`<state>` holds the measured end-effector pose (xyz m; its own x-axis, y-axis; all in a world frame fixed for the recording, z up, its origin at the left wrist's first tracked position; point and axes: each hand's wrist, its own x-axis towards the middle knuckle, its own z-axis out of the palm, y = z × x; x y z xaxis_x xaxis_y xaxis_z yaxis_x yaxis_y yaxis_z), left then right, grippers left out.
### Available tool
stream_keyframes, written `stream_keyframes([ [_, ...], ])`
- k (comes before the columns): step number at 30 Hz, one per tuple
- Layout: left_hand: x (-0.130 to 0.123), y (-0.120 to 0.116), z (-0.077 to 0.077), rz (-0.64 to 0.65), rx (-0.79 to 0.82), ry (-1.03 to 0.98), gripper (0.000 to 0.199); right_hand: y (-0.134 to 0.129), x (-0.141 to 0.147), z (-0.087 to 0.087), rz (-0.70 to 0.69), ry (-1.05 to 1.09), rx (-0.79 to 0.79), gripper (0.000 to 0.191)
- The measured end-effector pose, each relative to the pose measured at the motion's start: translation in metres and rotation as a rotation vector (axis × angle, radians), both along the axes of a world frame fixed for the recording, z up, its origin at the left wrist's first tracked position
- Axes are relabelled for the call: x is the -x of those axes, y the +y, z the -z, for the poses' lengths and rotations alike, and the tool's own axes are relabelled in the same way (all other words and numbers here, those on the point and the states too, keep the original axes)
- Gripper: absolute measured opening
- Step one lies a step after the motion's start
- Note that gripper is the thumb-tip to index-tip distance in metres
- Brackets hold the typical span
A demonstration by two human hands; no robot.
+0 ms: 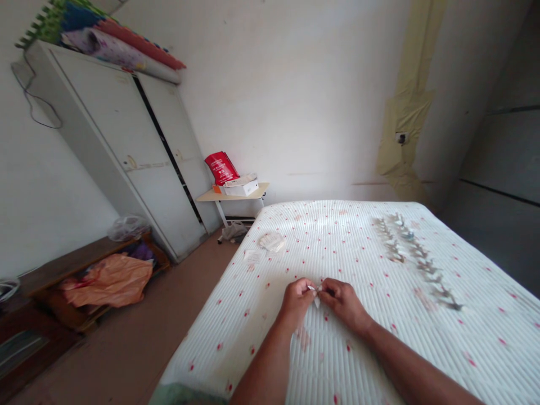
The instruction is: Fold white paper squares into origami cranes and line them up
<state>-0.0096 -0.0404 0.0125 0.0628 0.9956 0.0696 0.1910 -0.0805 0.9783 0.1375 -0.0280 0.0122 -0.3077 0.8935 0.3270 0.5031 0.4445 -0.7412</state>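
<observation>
Bottom centre of frame: left hand (297, 298) and right hand (343, 301) meet over the white quilted mattress with red dots (337, 247), fingers of both pinched shut on one small white folded paper piece (315, 293) between them. Rows of small folded paper figures (415, 259) lie right of centre. White wardrobe (126, 152) upper left.

Two hands meet over one bed (371, 360): the left hand (296, 299) and the right hand (346, 302), with one small white piece (315, 293) between them. Two rows of small folded pieces (415, 259) lie there, too blurred to count. One wardrobe (122, 152), one red bag (221, 167).
</observation>
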Motion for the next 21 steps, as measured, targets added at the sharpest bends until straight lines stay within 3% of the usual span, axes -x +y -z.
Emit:
stream_keyframes([
  [7, 0.0051, 0.0023, -0.0007, 0.037, 0.095, -0.182, 0.014, -0.0022, -0.0003, -0.0021, -0.034, 0.116, 0.03, 0.016],
  [14, 0.0046, 0.0018, -0.0025, 0.028, 0.073, -0.18, 0.018, 0.0013, -0.0019, 0.0051, -0.023, 0.157, 0.09, 0.017],
  [21, 0.0033, 0.0035, 0.0005, -0.008, 0.015, -0.101, 0.013, 0.0016, -0.0078, 0.0027, -0.038, 0.063, -0.014, 0.015],
])
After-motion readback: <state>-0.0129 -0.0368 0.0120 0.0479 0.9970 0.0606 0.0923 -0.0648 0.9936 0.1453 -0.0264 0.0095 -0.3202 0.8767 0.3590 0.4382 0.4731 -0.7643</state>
